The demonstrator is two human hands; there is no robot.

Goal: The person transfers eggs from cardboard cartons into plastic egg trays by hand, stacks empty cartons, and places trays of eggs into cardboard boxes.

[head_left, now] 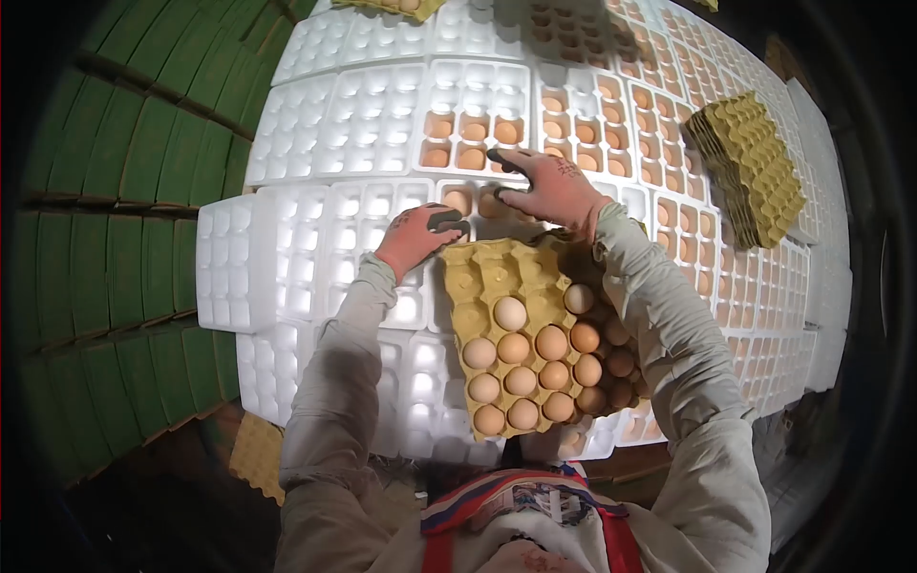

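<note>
Both my hands wear pink gloves with dark fingertips. My left hand (420,237) is at the near left edge of a white foam egg tray, its fingertips beside a brown egg (458,200); its thumb and fingers are slightly apart, with no egg visible between them. My right hand (559,189) reaches over the same tray with thumb and forefinger spread, above another egg (492,204) partly hidden by it. Just below the hands lies a yellow pulp egg tray (465,283), its far cells bare and its nearer cells holding several brown eggs (520,381). My right forearm hides part of its right side.
White foam trays (296,124) cover the broad surface, some filled with eggs (683,229). A stack of yellow pulp trays (750,172) stands at right. Green crates or panels (143,172) line the left. Another pulp tray (256,454) is low at left.
</note>
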